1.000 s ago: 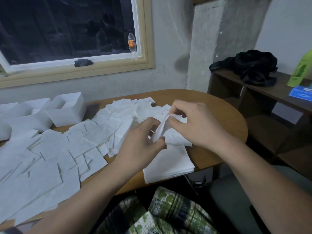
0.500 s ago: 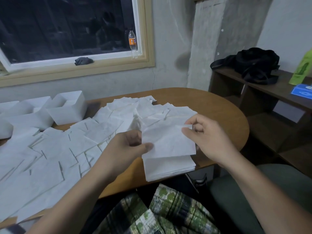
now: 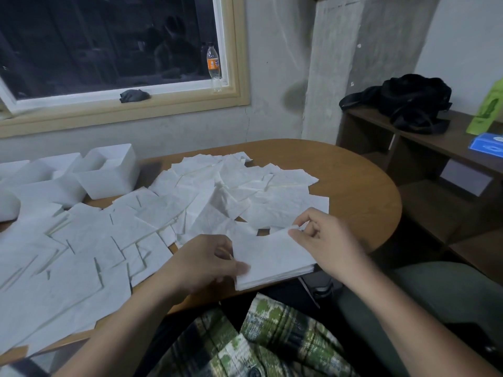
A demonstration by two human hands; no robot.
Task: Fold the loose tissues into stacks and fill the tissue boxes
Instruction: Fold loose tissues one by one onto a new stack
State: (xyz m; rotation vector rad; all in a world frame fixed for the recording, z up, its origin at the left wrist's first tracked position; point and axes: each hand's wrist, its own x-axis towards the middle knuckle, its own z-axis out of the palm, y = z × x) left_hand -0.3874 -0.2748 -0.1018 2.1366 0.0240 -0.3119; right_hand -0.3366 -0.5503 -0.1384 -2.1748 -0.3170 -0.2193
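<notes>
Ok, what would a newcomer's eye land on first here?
The spread of loose tissues covering the brown table from its left end to the middle. At the near edge, the left hand and right hand pinch one tissue atop a folded stack; white tissue boxes stand open at the far left.
</notes>
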